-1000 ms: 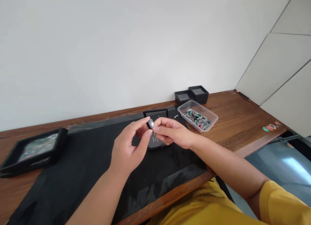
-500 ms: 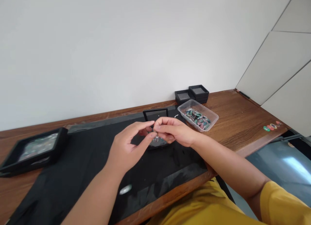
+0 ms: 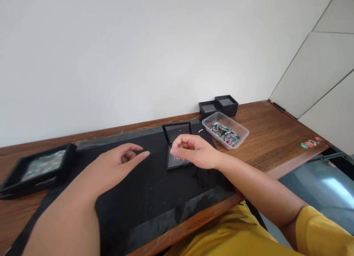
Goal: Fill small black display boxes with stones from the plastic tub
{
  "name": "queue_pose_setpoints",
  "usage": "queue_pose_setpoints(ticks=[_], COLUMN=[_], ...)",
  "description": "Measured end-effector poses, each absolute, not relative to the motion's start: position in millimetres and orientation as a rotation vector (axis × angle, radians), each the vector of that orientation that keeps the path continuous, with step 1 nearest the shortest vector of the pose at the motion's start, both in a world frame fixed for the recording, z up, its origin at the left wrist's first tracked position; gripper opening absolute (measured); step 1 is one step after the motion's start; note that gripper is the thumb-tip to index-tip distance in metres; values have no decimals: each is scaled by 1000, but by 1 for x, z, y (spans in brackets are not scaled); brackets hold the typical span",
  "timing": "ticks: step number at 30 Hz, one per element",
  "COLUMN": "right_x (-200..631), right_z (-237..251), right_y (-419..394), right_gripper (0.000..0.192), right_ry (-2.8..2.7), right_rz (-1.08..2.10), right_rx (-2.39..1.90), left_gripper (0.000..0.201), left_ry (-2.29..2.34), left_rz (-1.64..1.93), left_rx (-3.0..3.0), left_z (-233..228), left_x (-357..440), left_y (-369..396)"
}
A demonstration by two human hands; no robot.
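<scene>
My right hand (image 3: 195, 151) is over an open black case (image 3: 168, 161) with a clear pane. Its fingers are curled in towards the thumb in a pinch; whatever sits between the tips is too small or hidden to name. The case's raised, framed lid (image 3: 178, 130) leans back behind the hand, and small pieces show inside, partly covered by my fingers. To the left, my left hand (image 3: 118, 162) hovers above the black mat (image 3: 155, 197), thumb and fingers apart with nothing between them.
A clear plastic tub (image 3: 243, 132) of small colourful pieces stands right of the mat. Behind it are stacked black frames (image 3: 227, 101). On the left lies a black tray (image 3: 16, 173) holding shiny pieces. Round stickers (image 3: 308, 143) mark the wooden tabletop (image 3: 265, 127) near its right edge.
My left hand has drawn away to the left from my right hand, and its fingers have parted. My right hand stays nearly in place over the case, still pinched.
</scene>
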State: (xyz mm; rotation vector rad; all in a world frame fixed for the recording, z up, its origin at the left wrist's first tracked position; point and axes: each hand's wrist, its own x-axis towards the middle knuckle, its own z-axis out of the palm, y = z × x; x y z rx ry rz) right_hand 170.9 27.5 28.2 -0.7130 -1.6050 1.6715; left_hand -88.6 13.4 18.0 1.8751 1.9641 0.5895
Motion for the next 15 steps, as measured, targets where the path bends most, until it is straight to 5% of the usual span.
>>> queue_pose_setpoints(ticks=[10,15], right_x=[174,186], right_z=[24,44], right_y=[24,24], right_gripper=[35,16], right_ry=[-1862,-2180], right_rz=[1401,862], right_rx=[-769,-989], left_gripper=[55,51], left_ry=[1979,1912], left_rz=[564,573], left_rx=[1792,1859], left_z=[23,16], left_x=[-81,-75], left_y=[14,15])
